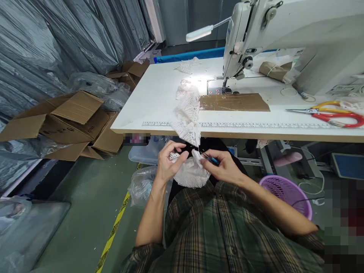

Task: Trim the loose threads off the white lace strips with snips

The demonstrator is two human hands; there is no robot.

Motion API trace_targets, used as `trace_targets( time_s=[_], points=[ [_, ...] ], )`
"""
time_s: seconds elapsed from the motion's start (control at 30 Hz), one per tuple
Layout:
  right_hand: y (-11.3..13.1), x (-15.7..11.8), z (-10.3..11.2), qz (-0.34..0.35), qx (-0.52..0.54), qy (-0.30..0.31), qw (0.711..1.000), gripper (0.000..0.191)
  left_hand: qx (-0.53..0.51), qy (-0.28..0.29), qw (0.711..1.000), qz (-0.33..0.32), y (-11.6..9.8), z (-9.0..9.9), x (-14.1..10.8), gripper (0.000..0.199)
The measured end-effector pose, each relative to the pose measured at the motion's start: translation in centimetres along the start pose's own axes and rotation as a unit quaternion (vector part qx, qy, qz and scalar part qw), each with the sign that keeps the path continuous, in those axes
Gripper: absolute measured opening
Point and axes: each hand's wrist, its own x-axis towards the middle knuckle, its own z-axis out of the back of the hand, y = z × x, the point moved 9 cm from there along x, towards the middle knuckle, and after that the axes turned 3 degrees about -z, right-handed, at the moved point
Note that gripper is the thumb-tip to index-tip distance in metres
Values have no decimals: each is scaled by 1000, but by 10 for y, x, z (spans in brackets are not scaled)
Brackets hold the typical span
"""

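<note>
My left hand [170, 161] is closed on the edge of a white lace piece [191, 176], which hangs over my lap below the table's front edge. Between the thumb and fingers of my right hand [223, 165] is a small dark and blue pair of thread snips [212, 158], its tips close to the raised part of the lace. A longer strip of white lace [186, 112] lies on the table and droops over its front edge just above my hands. A thin strand seems to join the strip to the piece in my hands.
A white sewing machine [239, 38] with a lit needle area stands on the white table [142, 102]. Brown cardboard [234, 102] and red-and-yellow-handled scissors [327, 112] lie on it. Open cardboard boxes [74, 121] are at left; a purple basket [287, 193] stands below right.
</note>
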Motion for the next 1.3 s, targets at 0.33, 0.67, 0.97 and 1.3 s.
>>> trace_targets(
  time_s=[0.33,0.67,0.97,1.3],
  points=[
    [-27,-19,-12,-56,69,56,994,30,-223,119,954,159,38,-60,-23,29],
    [-48,2,-4,-62,-6,83,995,57,-125,116,964,202,43,-40,-26,24],
    [-38,18,-19,-10,-40,95,995,55,-132,106,966,197,47,-40,-26,22],
    [-46,-2,-11,-65,-62,125,988,61,-148,98,962,208,47,-37,-25,22]
  ],
)
